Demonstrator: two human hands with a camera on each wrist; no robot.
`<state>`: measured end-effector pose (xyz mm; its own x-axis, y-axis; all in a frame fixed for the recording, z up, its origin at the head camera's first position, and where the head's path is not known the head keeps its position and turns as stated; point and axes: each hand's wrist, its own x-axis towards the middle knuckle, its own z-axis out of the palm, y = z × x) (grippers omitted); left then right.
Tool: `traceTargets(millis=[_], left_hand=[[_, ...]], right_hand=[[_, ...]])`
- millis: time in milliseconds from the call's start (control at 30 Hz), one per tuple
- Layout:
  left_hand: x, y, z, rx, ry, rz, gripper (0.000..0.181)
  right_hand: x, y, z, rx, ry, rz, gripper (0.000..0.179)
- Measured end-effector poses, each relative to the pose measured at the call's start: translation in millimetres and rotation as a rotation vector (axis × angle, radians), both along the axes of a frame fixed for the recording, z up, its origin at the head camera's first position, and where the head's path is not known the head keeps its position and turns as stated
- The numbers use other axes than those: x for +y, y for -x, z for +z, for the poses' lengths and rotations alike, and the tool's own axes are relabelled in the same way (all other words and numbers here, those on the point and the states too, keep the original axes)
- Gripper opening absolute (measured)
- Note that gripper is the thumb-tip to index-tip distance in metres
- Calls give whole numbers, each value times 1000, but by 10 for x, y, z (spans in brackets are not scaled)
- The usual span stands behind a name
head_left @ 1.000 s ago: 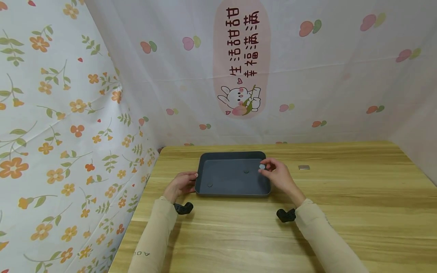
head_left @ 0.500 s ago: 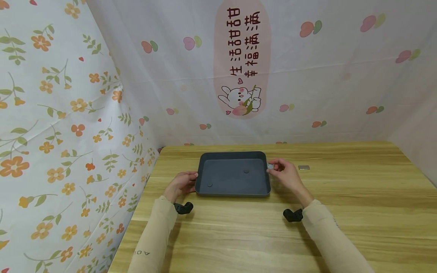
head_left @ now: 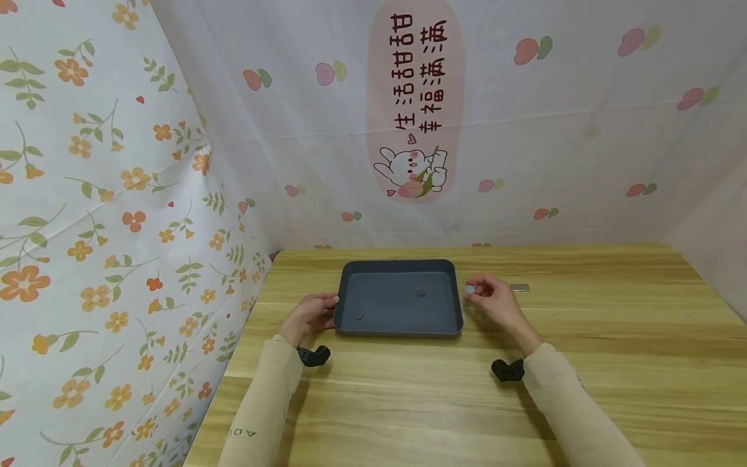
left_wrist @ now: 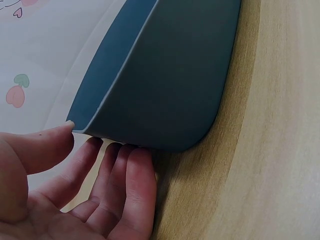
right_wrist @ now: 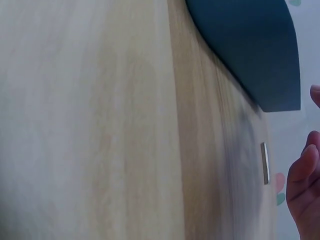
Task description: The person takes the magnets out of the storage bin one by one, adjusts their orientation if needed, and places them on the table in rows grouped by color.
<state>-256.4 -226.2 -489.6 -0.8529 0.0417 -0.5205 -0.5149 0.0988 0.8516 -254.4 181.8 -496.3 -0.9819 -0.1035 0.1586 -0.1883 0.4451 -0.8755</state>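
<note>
On the table, a dark grey rectangular tray [head_left: 403, 303] lies in front of me. My left hand [head_left: 310, 314] holds its left end; in the left wrist view the thumb tip is at the rim and the fingertips touch the outer wall. Just right of the tray, my right hand [head_left: 495, 301] pinches a small, pale, round coin-like disc [head_left: 470, 289] between thumb and fingers. Two grey round discs, one near the front left [head_left: 358, 316] and another toward the right [head_left: 421, 292], lie in the tray. In the right wrist view the pinched disc is hidden.
A small flat silvery rectangle [head_left: 521, 287] lies on the wooden table [head_left: 408, 402] right behind my right hand; it also shows in the right wrist view. Patterned cloth hangs behind the table [head_left: 327, 162] and along its left side.
My right hand has moved right with the pale disc, from over the tray's right edge to just outside it. The left hand and the tray have stayed put.
</note>
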Motion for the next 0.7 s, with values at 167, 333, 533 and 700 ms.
traceTargets(millis=[167,333,533,700], left_hand=[[-1,-2,2,-2,3,5,41],[-7,0,-5,-6,1,10,41],[-6,2,4,-9,-2,6,41],[-4,1,5,-6,-9,2,41]], right_hand=[[36,23,-45,-13,-34,2,24],[67,54,-93,-37,-63,19,26],[86,72,-117,-32,-81,32,21],[98,83,-125,-66,-96,35,21]])
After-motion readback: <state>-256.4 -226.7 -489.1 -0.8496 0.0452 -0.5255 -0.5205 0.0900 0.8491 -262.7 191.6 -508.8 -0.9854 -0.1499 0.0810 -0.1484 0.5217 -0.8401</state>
